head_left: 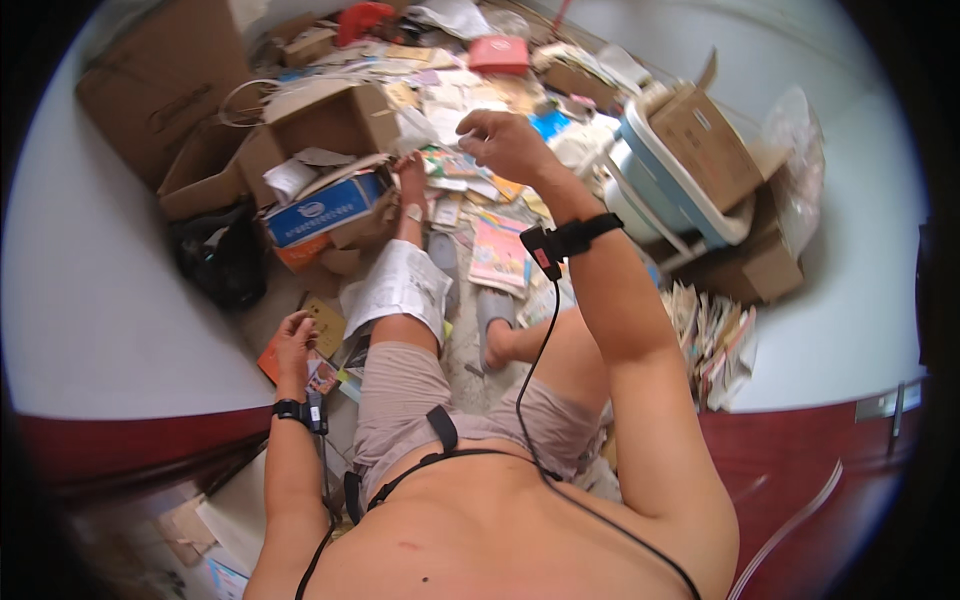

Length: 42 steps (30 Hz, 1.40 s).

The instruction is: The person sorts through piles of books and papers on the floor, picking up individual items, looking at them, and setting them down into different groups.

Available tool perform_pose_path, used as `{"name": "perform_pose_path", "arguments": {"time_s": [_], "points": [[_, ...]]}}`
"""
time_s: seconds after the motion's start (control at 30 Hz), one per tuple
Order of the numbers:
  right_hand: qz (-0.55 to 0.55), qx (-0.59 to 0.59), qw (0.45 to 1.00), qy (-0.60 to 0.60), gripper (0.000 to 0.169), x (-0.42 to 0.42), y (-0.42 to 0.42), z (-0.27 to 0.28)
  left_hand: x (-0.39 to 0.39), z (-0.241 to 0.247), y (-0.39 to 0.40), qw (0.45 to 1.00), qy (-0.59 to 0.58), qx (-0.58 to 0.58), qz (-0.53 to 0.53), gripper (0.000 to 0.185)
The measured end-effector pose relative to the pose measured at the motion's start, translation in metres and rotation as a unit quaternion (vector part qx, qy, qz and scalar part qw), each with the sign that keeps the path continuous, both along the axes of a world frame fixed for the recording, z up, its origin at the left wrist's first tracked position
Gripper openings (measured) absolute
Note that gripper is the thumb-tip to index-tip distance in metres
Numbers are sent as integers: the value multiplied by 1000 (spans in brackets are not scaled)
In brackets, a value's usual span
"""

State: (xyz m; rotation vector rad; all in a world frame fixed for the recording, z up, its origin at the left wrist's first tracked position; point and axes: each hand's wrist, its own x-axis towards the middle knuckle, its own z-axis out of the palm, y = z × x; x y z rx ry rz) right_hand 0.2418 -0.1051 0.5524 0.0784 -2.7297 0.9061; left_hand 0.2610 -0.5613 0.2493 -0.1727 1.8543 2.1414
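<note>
My right hand (506, 146) is raised over scattered papers and booklets (454, 169), fingers loosely bent and apart, with no held object visible. Low on the left, my left hand (295, 343) hangs with curled fingers beside a yellow booklet (328, 326) and an orange booklet (271, 365); it appears to hold nothing. A printed white sheet (405, 289) drapes over my left knee. Between my legs lies a pink illustrated book (499, 251). My bare left foot (411, 180) reaches the side of an open cardboard box (326, 127). One grey slipper (444, 262) stands unworn.
Left of my legs are a blue printed carton (326, 210) and a black plastic bag (221, 259). At right, a blue-and-white plastic tub (682, 202) holds a cardboard box (705, 146). Near my right knee sits stacked paper (712, 341). A red box (499, 55) lies farther back.
</note>
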Motion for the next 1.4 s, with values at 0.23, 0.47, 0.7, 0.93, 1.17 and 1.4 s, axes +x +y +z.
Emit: {"name": "perform_pose_path", "arguments": {"time_s": [0.23, 0.47, 0.7, 0.93, 1.17, 1.4], "points": [[-283, -10, 954, -100, 27, 126, 185, -76, -14, -33, -15, 985, 49, -160, 39, 15], [-451, -211, 832, -245, 21, 278, 277, -284, -49, -16, 97, 985, 80, -150, -22, 15], [-492, -166, 799, -302, 43, 296, 204, -477, -80, -5, 262, 969, 107, -118, -190, 14], [-554, -66, 763, -325, 40, 278, 236, -521, -53, -77, 390, 954, 10, -70, -290, 16], [-576, 9, 785, -227, 59, 217, 311, -518, -17, -119, 424, 928, -61, -87, -356, 15], [-360, -48, 871, -329, 58, 195, 313, -529, -9, -128, 428, 922, -75, -76, -372, 16]]}}
